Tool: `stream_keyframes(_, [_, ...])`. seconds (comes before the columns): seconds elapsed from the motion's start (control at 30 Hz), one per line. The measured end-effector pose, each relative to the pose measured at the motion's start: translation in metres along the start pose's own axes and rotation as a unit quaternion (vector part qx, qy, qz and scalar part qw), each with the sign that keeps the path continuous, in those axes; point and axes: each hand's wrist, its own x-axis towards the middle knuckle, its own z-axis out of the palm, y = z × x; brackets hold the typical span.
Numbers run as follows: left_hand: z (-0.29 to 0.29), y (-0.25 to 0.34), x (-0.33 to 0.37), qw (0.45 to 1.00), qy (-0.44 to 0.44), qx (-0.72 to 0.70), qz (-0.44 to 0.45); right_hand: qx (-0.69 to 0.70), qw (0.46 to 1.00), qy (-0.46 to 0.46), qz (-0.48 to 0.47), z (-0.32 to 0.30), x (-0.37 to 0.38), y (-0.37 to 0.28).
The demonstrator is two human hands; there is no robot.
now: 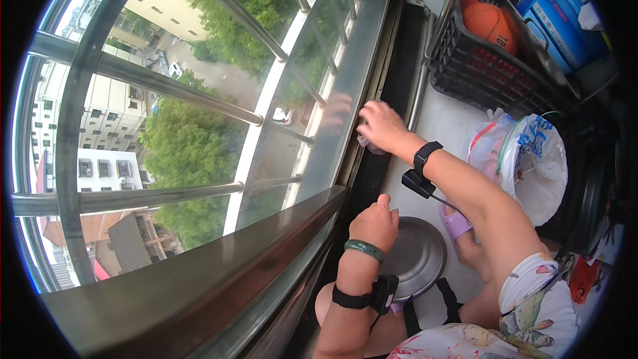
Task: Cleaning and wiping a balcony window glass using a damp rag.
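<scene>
My right hand is closed on a greyish, crumpled cloth, of which only a bit shows below the palm. It presses the cloth to the window track beside the glass pane, where the hand is faintly mirrored. Nearer to me, my left hand is curled with its thumb up, close to the metal window frame. Its fingers face away, so whatever lies in them is hidden. Just right of it a round metal basin sits low down, partly covered by the hand and wrist.
A white bag-lined bin stands to the right. Behind it are a black plastic crate with an orange basketball and a blue box. Metal bars cross outside the window, high above trees and buildings. A purple slipper shows on my foot.
</scene>
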Motion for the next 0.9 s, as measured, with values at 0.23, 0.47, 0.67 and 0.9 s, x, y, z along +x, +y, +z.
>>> stream_keyframes(0.23, [0.007,0.005,0.008,1.000,-0.003,-0.012,0.025,-0.023,0.989,-0.075,0.122,0.020,0.006,0.032])
stream_keyframes(0.47, [0.001,0.014,0.014,0.998,-0.007,-0.018,0.057,-0.167,0.978,-0.021,0.124,0.027,0.035,0.035])
stream_keyframes(0.67, [0.006,0.011,0.021,0.999,-0.008,0.000,0.046,-0.157,0.977,-0.071,0.129,0.030,0.026,0.025])
stream_keyframes(0.9, [0.005,0.017,0.024,0.999,0.001,0.006,0.053,-0.159,0.941,-0.257,0.153,0.008,0.041,0.026])
